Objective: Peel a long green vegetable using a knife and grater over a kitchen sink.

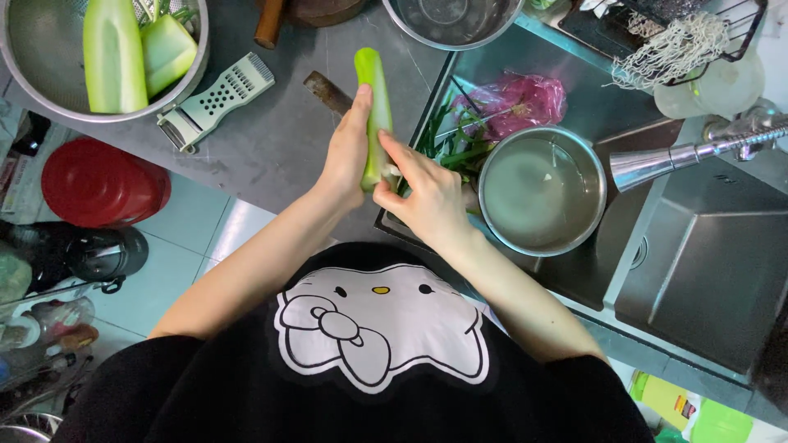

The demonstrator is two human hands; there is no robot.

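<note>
stalk (373, 98), pale green and long, sits upright in the frame over the counter edge, just left of the sink. left hand (349, 152) is closed around its lower half, thumb along the side. right hand (427, 193) presses against the stalk's lower end with fingers curled; whether it holds a tool there cannot be told.

surface: grey stone-look counter (279, 139), with a dark handle (327, 92) lying just behind the stalk. a pale green grater-peeler (215, 100) lies flat to the left, touching the rim of a steel colander (193, 49). the colander holds two peeled pale green vegetable pieces (115, 53). an empty steel bowl (451, 20) stands at the top edge.

sink (706, 262): stainless steel, right of the hands. it contains a steel pot (542, 193) filled with cloudy water, green leaf trimmings (455, 139) beside the pot, and a pink plastic bag (521, 102) behind them. a steel faucet head (657, 162) points toward the pot. a wire rack (739, 33) at upper right carries a net scrubber (677, 49).

room: pale tiled floor (189, 238) below the counter, with a red round lid (103, 182) and a dark kettle (98, 253) at the left.
</note>
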